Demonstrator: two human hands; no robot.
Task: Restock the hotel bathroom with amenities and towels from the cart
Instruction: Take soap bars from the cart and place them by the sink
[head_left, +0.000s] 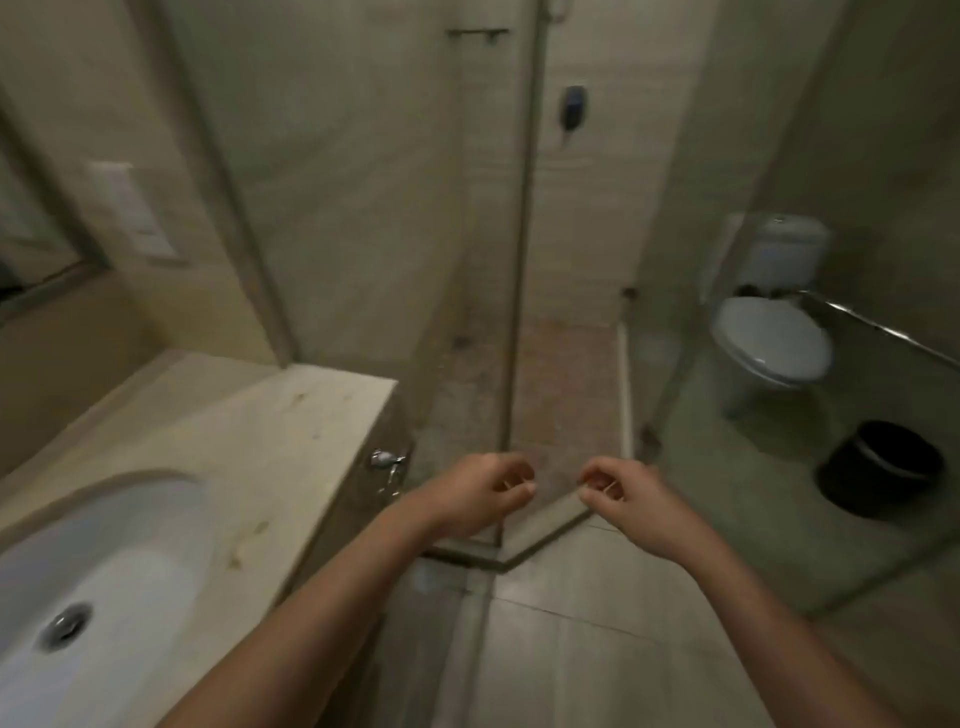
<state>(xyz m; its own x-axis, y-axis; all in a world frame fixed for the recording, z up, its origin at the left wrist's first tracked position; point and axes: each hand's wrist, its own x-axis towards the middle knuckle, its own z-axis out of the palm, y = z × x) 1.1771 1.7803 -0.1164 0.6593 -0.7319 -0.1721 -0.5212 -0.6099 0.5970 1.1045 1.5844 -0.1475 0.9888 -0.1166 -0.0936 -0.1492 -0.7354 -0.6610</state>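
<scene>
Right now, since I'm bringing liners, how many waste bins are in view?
1: a black bin on the floor near the toilet; others may be hidden.

White toilet (771, 345) near black bin (878, 467), glass shower stall (519, 260), sink (104, 561) in counter (291, 415)

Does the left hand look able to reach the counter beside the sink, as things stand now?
Probably yes. The left hand hovers just right of the counter at its end, and nothing stands between them. A short move leftward should bring it onto the stone beside the sink.
</scene>
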